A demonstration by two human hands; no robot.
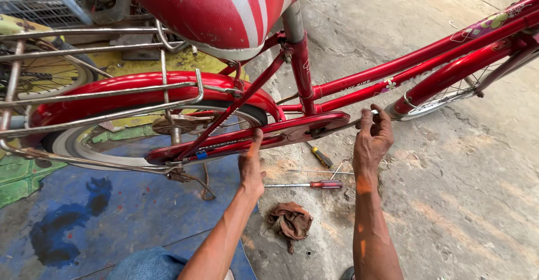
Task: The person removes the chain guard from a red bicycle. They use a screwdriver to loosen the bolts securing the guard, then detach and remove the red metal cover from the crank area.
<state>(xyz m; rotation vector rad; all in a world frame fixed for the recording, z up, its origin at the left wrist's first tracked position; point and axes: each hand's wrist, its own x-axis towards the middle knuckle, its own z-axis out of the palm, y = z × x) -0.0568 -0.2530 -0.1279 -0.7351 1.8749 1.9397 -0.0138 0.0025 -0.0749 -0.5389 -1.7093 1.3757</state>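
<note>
I have both hands on the red chain guard, which sits along the bicycle's chain line between the rear wheel and the crank. My left hand presses up under its middle, fingers together against the lower edge. My right hand pinches the front end, fingers clamped on a small metal part I cannot make out. To do this well, I judge I should keep the guard level and steady with the left. Two screwdrivers and a rag lie on the concrete floor below.
</note>
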